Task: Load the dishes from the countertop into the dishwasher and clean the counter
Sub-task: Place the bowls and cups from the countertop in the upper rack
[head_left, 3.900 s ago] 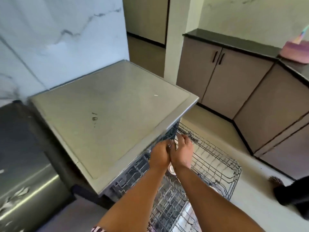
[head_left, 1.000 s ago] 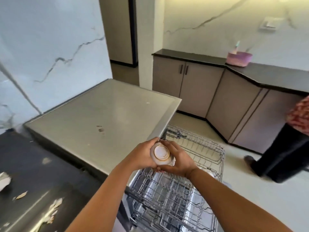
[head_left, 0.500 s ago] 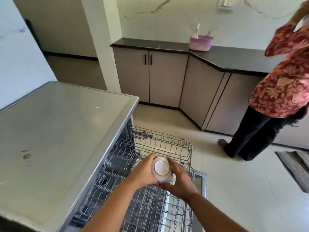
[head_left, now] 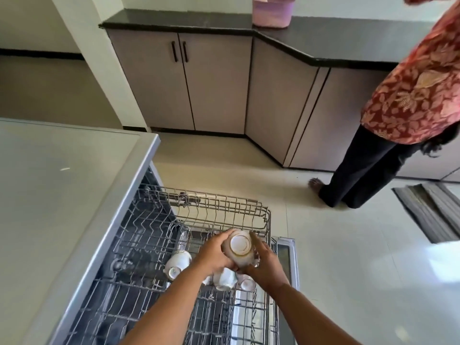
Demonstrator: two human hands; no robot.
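The head camera looks down on two bare forearms reaching over a pulled-out grey wire dishwasher rack (head_left: 219, 212). Between the hands sits a small white ceramic bowl with a thin gold ring on its foot (head_left: 240, 247), turned base-up and held above the right-hand part of the rack. The left hand (head_left: 214, 255) grips the bowl's left side, fingers curled round it. The right hand (head_left: 265, 266) cups the bowl's right side and underside, its fingers lying along the wall of the bowl. Just below the hands, several white ceramic cups (head_left: 225, 280) lie in the rack, and another white cup with a patterned rim (head_left: 177, 263) lies on its side to their left. The rack juts out from under the grey steel top of the dishwasher (head_left: 62, 195), which fills the left of the view. Across the pale tiled floor (head_left: 348, 270) stand beige cabinets with a black countertop (head_left: 323, 43), on which sits a pink plastic tub (head_left: 272, 11). At the right a second person in a red floral top and black trousers (head_left: 410, 103) stands near a grey striped mat (head_left: 428, 210).
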